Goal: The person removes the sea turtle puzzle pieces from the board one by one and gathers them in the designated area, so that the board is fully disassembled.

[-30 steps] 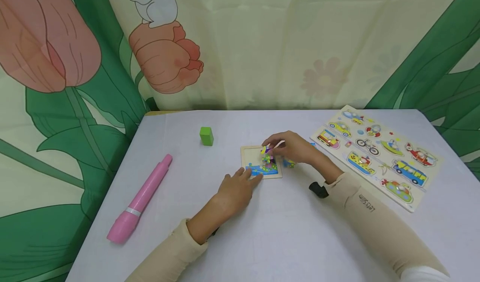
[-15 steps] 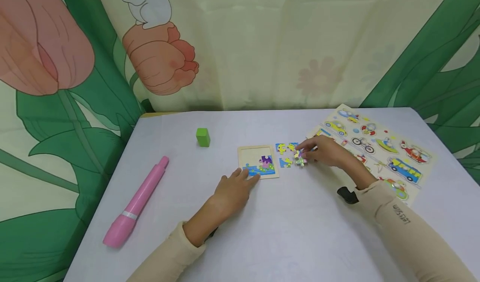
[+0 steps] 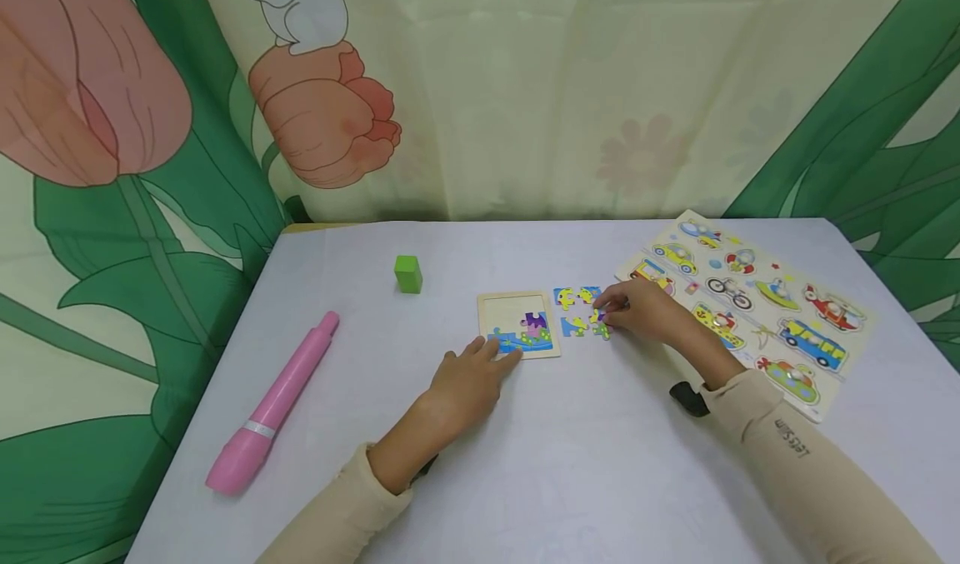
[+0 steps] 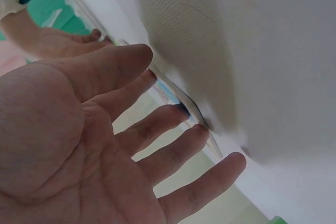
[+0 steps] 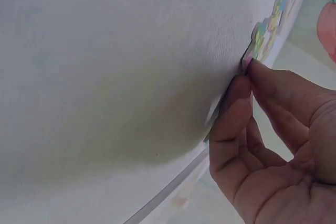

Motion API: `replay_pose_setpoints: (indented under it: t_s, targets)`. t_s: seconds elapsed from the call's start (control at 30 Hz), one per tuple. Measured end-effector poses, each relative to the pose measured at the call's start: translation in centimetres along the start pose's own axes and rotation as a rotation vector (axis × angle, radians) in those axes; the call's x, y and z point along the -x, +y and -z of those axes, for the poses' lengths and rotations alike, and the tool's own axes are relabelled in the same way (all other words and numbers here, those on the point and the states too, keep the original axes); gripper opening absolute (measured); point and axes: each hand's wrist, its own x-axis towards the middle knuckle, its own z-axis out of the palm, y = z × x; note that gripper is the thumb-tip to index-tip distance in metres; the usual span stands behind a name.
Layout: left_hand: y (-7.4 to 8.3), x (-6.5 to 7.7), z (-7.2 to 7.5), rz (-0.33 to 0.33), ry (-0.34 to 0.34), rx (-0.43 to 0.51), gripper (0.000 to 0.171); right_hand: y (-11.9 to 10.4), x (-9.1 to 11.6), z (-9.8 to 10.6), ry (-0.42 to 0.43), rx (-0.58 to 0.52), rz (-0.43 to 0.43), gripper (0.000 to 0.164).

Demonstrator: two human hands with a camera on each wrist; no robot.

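My left hand (image 3: 468, 385) lies with its fingers spread, fingertips on the near edge of a small wooden puzzle tray (image 3: 504, 306). Inside the tray, joined jigsaw pieces (image 3: 534, 341) show blue water and a purple shape along the bottom and right. In the left wrist view the fingers are extended against the tray's side. My right hand (image 3: 648, 310) is just right of the tray, pinching a colourful jigsaw piece (image 5: 248, 62) between thumb and forefinger, low at the table. Other loose pieces (image 3: 564, 299), blue and yellow, lie beside it; the fingers partly hide the group.
A larger peg puzzle board (image 3: 757, 297) with vehicle pictures lies at the right, under the right forearm's side. A green block (image 3: 408, 274) stands behind and left of the tray. Farther left lies a pink microphone-shaped object (image 3: 273, 406). A printed curtain (image 3: 525, 89) hangs behind the table.
My right hand has moved right, from over the tray to the loose pieces beside it. A purple piece stays in the tray where that hand was. The left hand has kept its place.
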Motion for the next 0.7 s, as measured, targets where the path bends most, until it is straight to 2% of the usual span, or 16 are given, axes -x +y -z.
replay_pose_setpoints:
  t_s: [0.4,0.5,0.7]
  targets:
    - [0.0,0.1,-0.1,-0.007,0.032,-0.030,0.047,-1.1,-0.5,-0.6,0.039,0.036,0.000,0.017]
    - [0.0,0.1,-0.2,-0.008,0.034,-0.038,0.047,-2.0,-1.3,-1.3,0.019,0.031,0.031,0.018]
    - [0.0,0.0,-0.2,-0.001,0.030,-0.019,0.046,-4.0,-2.8,-3.2,-0.036,0.020,0.154,0.025]
